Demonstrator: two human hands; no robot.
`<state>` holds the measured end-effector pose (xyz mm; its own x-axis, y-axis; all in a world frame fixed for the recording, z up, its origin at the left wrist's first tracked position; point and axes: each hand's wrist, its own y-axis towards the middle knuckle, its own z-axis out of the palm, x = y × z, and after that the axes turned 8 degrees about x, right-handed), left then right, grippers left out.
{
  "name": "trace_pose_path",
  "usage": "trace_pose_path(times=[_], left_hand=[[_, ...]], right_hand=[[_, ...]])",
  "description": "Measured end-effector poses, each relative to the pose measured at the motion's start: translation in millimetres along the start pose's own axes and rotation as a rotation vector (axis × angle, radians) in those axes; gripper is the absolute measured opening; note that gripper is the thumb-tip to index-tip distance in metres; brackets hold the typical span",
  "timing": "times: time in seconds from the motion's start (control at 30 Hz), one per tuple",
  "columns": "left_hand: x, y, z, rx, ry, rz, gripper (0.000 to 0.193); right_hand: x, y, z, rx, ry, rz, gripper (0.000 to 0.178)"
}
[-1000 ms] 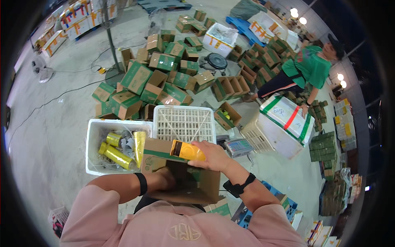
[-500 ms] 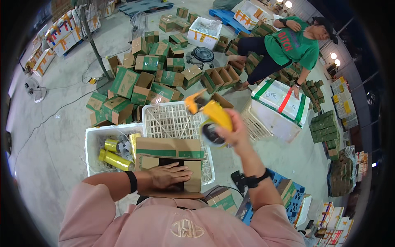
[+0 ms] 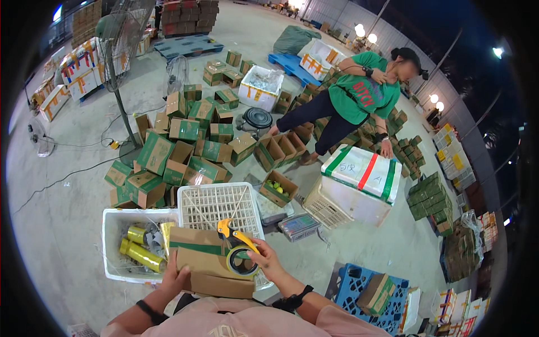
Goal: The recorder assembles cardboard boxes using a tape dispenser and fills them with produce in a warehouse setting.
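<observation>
A brown cardboard box [image 3: 210,270] with a green band lies close in front of me, its flaps folded over. My left hand [image 3: 176,275] grips the box's left edge, thumb on top; its other fingers are partly hidden. In my right hand [image 3: 268,263] is a yellow tape dispenser [image 3: 242,236] with a roll of tape, held low over the box's right part. Whether the tape touches the cardboard I cannot tell. Under and behind the box is an upturned white plastic crate [image 3: 258,209].
Left of the crate, a white foam bin [image 3: 112,247] holds yellow tape rolls [image 3: 143,256]. Open boxes [image 3: 157,153] are heaped beyond. An open box of round greenish fruit [image 3: 279,188] stands by a scale [image 3: 300,227]. Another person [image 3: 365,84] touches a taped foam box [image 3: 365,174].
My right hand has brought the tape dispenser down to the box. My left hand has shifted from flat on the box to its left edge. The flaps are now closed over, and my view has tilted.
</observation>
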<state>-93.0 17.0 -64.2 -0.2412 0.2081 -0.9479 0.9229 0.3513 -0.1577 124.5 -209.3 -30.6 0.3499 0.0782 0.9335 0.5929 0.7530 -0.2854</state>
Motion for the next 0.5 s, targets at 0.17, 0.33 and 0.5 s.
trace_pose_path(times=[0.17,0.33,0.5], left_hand=[[-5.4,51.8,-9.7,0.111,0.084,0.03,0.064],[-1.2,51.2,-14.1,0.116,0.229,0.008,0.067],[-22.4,45.4,11.4,-0.102,0.603,0.117,0.072]], right_hand=[[12.1,3.6,-3.2,-0.108,0.039,0.008,0.049],[103.5,-24.2,48.0,0.067,-0.249,-0.508,0.06],[-7.3,-50.4,21.3,0.181,-1.098,-0.414,0.075]])
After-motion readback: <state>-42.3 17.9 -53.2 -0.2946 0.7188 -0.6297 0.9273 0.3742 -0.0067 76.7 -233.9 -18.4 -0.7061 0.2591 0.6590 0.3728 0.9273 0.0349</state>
